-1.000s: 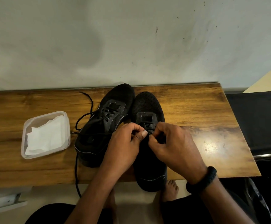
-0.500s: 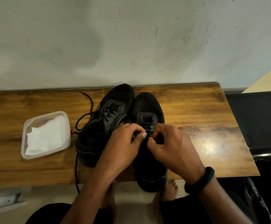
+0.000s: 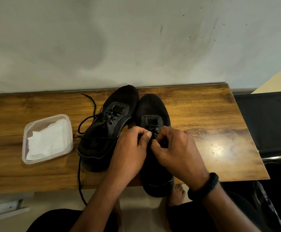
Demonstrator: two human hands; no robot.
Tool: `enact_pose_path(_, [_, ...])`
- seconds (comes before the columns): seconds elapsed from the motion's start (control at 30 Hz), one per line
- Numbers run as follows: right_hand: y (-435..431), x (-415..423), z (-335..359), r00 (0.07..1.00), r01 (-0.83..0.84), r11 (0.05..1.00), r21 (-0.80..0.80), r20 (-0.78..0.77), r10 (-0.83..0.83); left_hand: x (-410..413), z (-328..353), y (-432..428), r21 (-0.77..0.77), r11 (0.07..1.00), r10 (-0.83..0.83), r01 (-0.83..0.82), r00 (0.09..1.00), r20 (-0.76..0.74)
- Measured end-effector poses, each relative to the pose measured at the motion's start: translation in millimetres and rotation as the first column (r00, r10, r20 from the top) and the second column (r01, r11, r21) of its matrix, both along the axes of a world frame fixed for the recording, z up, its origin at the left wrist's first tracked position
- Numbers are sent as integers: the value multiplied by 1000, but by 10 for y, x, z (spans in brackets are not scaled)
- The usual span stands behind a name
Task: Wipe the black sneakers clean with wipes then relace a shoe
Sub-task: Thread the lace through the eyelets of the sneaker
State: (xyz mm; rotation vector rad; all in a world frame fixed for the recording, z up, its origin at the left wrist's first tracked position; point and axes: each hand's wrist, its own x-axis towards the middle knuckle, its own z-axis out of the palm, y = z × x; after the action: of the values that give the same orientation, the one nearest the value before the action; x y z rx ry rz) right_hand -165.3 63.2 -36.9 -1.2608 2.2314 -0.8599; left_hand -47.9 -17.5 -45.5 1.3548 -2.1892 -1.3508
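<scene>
The nearer black sneaker (image 3: 153, 108) lies toe-away at the wooden table's (image 3: 203, 114) front edge, heel overhanging, mesh matte and dark. The second sneaker (image 3: 113, 121) touches it on the left, its trailing lace (image 3: 79, 178) hanging off the edge. Over the tongue, the left hand (image 3: 129, 153) and right hand (image 3: 175, 151) each pinch the thin lace (image 3: 154, 131) with curled fingers. A clear tub (image 3: 69, 131) of white wipes (image 3: 47, 141) sits well left, below a scuffed grey wall (image 3: 136, 39).
</scene>
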Motion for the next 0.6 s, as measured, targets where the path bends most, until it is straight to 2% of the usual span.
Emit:
enact_pose_path(0.1, [15, -43, 35, 997, -9, 1000, -4, 72, 9, 15, -3, -31, 106, 994, 40, -37, 999, -26])
enact_pose_path(0.23, [28, -73, 32, 998, 0, 1000, -22, 70, 1, 11, 5, -26, 136, 989, 61, -55, 997, -40])
enact_pose_path(0.6, [-25, 56, -18, 987, 41, 998, 43, -156, -34, 3, 9, 0, 56, 998, 36, -34, 999, -29])
